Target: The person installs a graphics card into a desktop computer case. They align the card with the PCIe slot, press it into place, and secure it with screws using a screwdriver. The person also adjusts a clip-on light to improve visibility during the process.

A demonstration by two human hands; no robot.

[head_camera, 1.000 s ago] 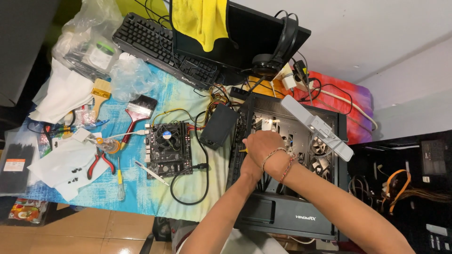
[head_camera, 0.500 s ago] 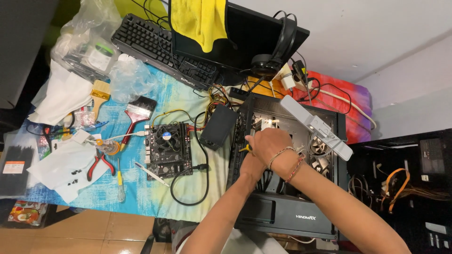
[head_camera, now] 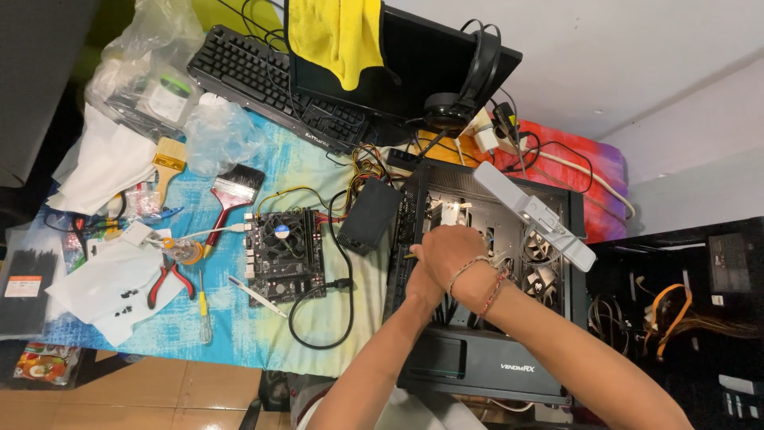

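A black computer case lies open on its side at the table's right end. My right hand, with bead bracelets on the wrist, reaches in over the case's left edge with its fingers curled. My left hand is tucked under it and mostly hidden. A thin yellowish tip pokes out left of the right hand; what either hand grips is hidden. Left of the case are a black power supply and a motherboard with a cooler fan.
A white bar lamp slants over the case's fans. Red-handled pliers, a screwdriver, two brushes, papers and bags lie on the blue cloth. Behind stand a keyboard, a monitor with a yellow cloth, and headphones.
Both hands stay at the same spot on the case's left edge; they have shifted only slightly.
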